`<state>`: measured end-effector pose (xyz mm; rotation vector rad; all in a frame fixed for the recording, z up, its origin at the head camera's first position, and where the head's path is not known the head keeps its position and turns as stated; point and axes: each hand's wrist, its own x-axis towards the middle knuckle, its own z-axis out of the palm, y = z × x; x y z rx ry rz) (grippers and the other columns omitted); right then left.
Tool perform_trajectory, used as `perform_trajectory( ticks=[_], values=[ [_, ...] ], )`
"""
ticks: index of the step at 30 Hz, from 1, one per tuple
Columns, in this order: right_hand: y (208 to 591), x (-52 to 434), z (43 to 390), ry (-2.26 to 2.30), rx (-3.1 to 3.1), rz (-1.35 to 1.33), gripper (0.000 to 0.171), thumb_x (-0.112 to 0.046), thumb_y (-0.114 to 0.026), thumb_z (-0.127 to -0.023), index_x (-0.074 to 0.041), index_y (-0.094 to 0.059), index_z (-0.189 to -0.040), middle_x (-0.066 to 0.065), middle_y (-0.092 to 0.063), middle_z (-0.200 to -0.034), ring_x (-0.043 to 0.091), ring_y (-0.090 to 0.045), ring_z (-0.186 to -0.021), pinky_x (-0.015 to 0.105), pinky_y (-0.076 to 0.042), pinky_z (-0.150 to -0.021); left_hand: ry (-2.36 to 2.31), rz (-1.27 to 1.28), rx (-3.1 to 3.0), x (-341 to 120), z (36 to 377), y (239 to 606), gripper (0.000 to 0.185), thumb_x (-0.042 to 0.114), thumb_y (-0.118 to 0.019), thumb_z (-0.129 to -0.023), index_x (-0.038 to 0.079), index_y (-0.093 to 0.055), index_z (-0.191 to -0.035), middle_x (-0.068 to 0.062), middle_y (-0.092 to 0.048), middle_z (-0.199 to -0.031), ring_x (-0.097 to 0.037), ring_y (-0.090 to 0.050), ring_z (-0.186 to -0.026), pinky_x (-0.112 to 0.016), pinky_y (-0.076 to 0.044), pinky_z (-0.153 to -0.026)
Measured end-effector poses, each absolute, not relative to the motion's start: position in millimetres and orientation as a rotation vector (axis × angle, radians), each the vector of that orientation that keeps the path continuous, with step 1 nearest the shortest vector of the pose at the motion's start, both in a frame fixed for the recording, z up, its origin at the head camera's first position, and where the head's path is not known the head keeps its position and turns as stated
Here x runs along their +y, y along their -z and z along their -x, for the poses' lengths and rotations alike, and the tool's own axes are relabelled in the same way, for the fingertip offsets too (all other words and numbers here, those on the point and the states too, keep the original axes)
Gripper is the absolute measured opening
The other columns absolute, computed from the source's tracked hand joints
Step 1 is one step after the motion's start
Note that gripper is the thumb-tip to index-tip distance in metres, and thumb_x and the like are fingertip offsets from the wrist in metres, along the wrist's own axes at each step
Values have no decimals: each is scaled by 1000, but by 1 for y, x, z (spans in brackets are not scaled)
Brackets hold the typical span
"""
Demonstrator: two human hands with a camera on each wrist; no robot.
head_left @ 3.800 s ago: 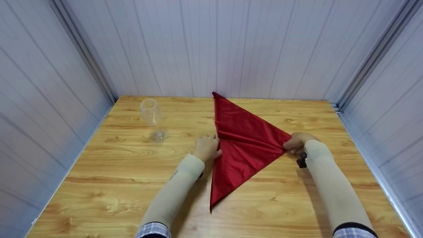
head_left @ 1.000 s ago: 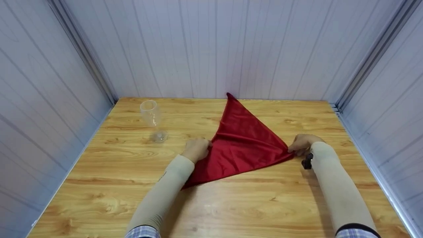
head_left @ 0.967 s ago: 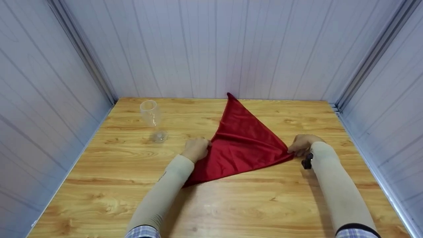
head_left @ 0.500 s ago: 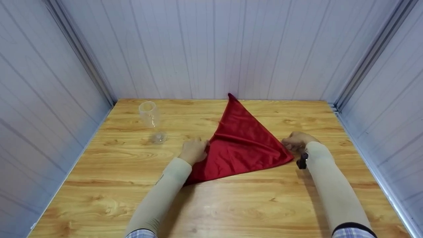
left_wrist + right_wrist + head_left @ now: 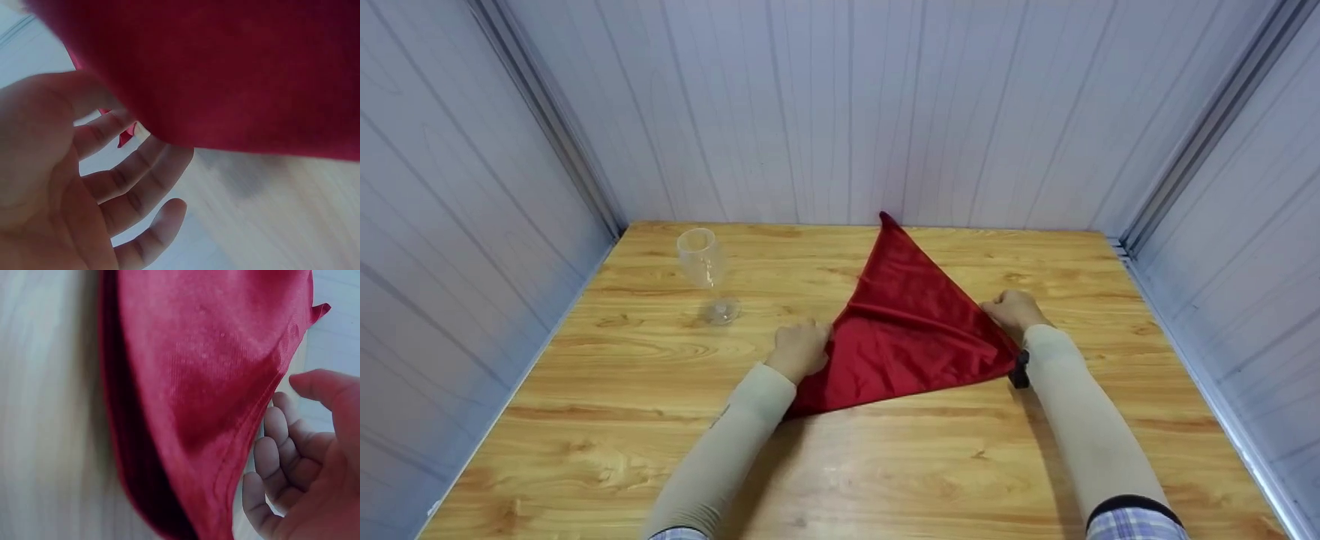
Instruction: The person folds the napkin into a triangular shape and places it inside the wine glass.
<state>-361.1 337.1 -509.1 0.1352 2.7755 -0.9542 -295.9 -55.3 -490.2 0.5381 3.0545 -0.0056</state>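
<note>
A red satin cloth [image 5: 915,330] folded into a triangle lies on the wooden table [image 5: 885,465], its top point against the back wall. My left hand [image 5: 801,349] is at the cloth's left edge. In the left wrist view the thumb and forefinger of that hand [image 5: 112,185] run in behind the cloth [image 5: 236,67] as if pinching it, and the other fingers are relaxed. My right hand [image 5: 1011,310] rests against the cloth's right edge. In the right wrist view its fingers [image 5: 281,455] curl loosely beside the cloth's hem [image 5: 214,382], with the thumb held apart from it.
A clear stemmed glass [image 5: 703,262] stands upright at the back left of the table, well left of the cloth. Pale panelled walls [image 5: 495,225] close the table in on the left, back and right. Bare wood lies in front of the cloth.
The cloth swung so that its lower point now lies under my left forearm. In the last half second my right hand left the right corner and moved up along the right edge.
</note>
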Motion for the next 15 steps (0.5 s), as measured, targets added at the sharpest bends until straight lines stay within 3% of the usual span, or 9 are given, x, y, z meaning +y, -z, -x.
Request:
perform_trajectory(
  ticks=[5,15],
  values=[
    [512,337,362,1048,2734,-157,39,-29,-62,-93,-13,-43,-62,-4,-36,-57,13,-37,-54,30,-35,-52,-20,-541,3072,-56,297,491,20,12,-67,-90,15,-72,-109,-11,-66,-101,-34,-66,-91,-52,-54,-69],
    [510,336,361,951,2744,-126,39,-30,-64,-95,-14,-43,-66,-4,-35,-62,14,-37,-60,31,-35,-57,-36,-532,3066,-56,298,490,18,10,-68,-90,15,-74,-106,-10,-67,-98,-33,-67,-90,-52,-55,-68]
  ],
)
